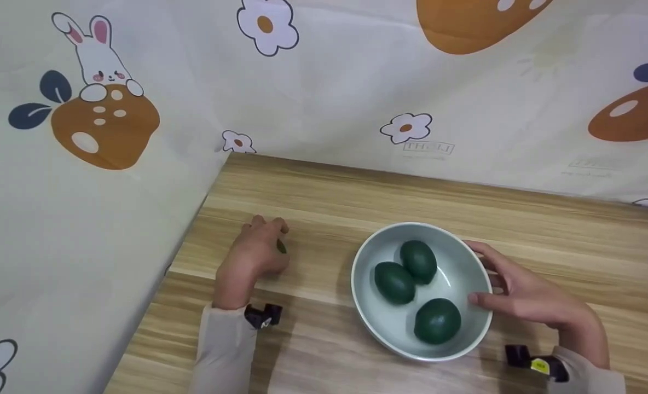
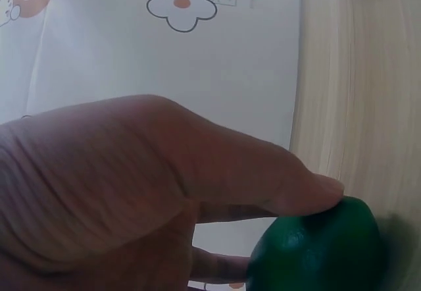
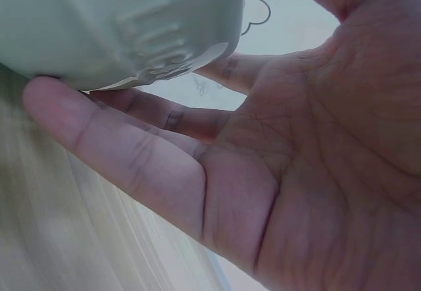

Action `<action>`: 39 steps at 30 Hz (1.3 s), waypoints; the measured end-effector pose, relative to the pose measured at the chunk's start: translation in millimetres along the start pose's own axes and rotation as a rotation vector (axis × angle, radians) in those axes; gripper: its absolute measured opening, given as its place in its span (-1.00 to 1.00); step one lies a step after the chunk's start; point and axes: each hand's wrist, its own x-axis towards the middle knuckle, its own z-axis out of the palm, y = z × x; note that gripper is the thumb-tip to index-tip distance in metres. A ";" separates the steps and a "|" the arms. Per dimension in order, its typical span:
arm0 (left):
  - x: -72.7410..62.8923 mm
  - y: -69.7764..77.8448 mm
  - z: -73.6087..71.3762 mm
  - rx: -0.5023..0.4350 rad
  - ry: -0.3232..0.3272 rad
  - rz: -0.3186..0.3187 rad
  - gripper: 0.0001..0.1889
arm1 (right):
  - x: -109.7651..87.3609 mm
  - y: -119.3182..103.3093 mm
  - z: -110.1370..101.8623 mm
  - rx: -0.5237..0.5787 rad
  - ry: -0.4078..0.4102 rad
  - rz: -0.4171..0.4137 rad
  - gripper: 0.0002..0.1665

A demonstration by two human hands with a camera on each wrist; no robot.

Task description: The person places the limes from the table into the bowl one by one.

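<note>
My left hand (image 1: 253,249) is low over the left part of the table and grips a green lime (image 2: 316,251). Its thumb lies on the lime's side in the left wrist view; from the head only a sliver of the fruit shows. To the right is a pale grey-green bowl (image 1: 365,317) with three dark green limes (image 1: 438,321) inside. My right hand (image 1: 537,293) holds this bowl at its right side, thumb over the rim. In the right wrist view, the other fingers (image 3: 141,156) reach along and under the bowl's lower wall, which has raised lettering.
The wood-grain table (image 1: 313,191) meets a pale printed sheet (image 1: 324,98) at the back, and the same sheet borders it on the left. Dark wrist devices (image 1: 264,316) sit at both sleeves.
</note>
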 end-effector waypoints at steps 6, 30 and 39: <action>-0.7 -1.0 -1.2 -0.005 -0.013 -0.021 -0.36 | -0.2 -0.2 0.9 0.024 -0.009 -0.004 -0.01; 4.2 -4.1 -0.4 -0.024 -0.020 -0.033 -0.32 | -1.2 -1.4 1.7 0.016 0.000 -0.007 -0.03; 5.7 -6.2 0.3 -0.011 -0.019 -0.010 -0.32 | -0.2 1.7 3.2 0.029 -0.005 -0.039 -0.03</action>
